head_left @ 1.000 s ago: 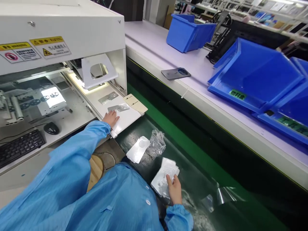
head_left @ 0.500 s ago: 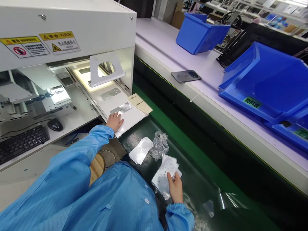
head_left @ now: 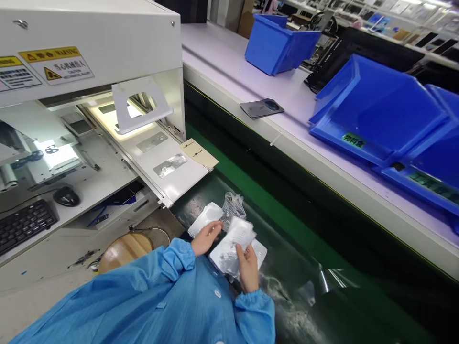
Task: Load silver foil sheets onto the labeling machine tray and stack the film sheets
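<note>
My right hand [head_left: 248, 268] grips a loose fan of clear and whitish phone-shaped film sheets [head_left: 229, 248] by its right edge, thumb on top. To the left of this bundle is my left hand [head_left: 207, 237], fingers stretched towards it and holding nothing that I can see. Just behind the left hand lies another small stack of pale sheets [head_left: 206, 216], partly covered by it. Crumpled clear plastic [head_left: 233, 206] rests beside that stack. On the machine's white sliding plate [head_left: 186, 184] lie a shiny film piece [head_left: 170, 165] and a duller one [head_left: 152, 142].
A white machine [head_left: 89, 43] with warning labels stands at left, near a mouse [head_left: 66, 196] and keyboard [head_left: 27, 224]. Below the plate runs a dark green belt [head_left: 287, 267]. Blue bins [head_left: 276, 48] and dark phone-shaped panels [head_left: 261, 109] sit on the bench beyond.
My left hand has left the shiny film on the plate and come down beside the sheets. My right hand has lifted its bundle slightly inward. The view has shifted to the right.
</note>
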A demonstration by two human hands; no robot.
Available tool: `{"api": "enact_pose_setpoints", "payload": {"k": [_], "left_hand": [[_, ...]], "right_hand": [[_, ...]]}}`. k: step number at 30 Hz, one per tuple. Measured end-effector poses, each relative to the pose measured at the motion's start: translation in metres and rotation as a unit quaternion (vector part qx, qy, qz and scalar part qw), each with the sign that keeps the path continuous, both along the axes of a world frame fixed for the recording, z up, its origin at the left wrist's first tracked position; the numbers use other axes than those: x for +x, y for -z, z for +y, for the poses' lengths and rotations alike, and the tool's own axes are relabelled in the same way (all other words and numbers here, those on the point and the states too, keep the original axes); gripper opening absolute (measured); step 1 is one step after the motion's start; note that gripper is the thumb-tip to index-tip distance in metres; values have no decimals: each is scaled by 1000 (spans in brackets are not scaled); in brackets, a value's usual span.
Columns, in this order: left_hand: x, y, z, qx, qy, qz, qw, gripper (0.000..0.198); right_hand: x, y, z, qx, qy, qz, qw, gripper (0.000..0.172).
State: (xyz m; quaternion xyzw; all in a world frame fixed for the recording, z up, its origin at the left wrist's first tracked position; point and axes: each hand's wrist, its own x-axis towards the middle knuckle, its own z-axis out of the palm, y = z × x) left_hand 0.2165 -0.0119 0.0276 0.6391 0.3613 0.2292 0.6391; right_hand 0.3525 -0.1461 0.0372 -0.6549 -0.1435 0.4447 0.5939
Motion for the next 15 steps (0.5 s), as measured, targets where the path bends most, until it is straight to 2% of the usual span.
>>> {"api": "enact_pose_setpoints", "payload": {"k": [2,4,7,11,13,15], "left_hand": [[5,8,-17,-35,70,-14,997,41],[-1,13,-18,-33,114,4,993,41],[-11,18,-14,-28,122,36,991,42],[-16,19,-25,1,100,46,994,38],[-23,15,-17,18,96,55,994,38],[-38,7,17,50,66,77,994,39]], "right_hand": [[-15,3,8,21,-27,36,999,54],[-26,7,12,37,-42,54,997,54],[-33,13,11,42,-59,60,996,55],[-35,15,9,34,-70,64,995,57],[-35,15,9,27,-75,62,995,56],[-37,13,9,19,-82,56,995,56]]}}
